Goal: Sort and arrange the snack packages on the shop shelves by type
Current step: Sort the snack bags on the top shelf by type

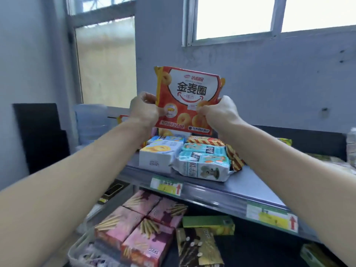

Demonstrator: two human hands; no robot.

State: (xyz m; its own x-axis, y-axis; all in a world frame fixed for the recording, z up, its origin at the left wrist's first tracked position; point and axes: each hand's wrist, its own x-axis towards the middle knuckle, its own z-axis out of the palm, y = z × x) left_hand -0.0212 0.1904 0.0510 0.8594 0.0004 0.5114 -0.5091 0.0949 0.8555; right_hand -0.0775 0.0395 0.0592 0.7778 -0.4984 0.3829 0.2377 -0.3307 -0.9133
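I had the red ring-snack bag (189,101) lifted over the top shelf (250,185). Left hand (143,110) and right hand (221,112) both had fingers curled tight on its lower side edges. The white box (158,157) and teal packs (204,164) sat near the shelf's front-left edge, with bare shelf showing to their right.

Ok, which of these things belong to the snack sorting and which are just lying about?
Job: red ring-biscuit bag gripped by left hand and right hand; teal packs, white box; pink stick-biscuit boxes below.
Lying about: clear plastic tubs, black panel, bottle.

Blown-out windows (235,16), soft blur, wide-angle distortion.
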